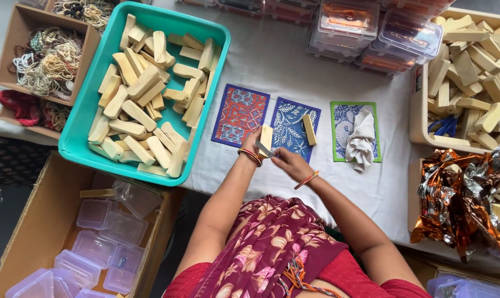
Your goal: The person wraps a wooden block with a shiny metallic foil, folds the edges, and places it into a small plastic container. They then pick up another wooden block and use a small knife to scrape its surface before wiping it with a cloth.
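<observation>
Left hand (254, 144) grips a pale wooden block (266, 135), fingers wrapped round its lower end so the upper end stands clear over the bench (272, 60). Right hand (289, 161) pinches a small flat blade-like tool (263, 149), tip laid against the block near the left thumb; what the tool is I cannot tell. Both hands meet just above the near edge of the dark blue printed card (294, 128), probably so the block comes down on it.

A second block (309, 129) lies on that card toward 3 o'clock. Red-and-blue card (240, 114) sits at 9 o'clock of the blue one; green-edged card (344, 124) at 3 o'clock carries a knotted white cloth (362, 139). Three cards in a row suggest sets laid out side by side.

Teal tray (81, 118) of blocks at 10 o'clock of the hands, cream tray (417, 102) of blocks at 2 o'clock: both within reach. Clear lidded boxes (95, 243) wait in a carton at 8 o'clock.
</observation>
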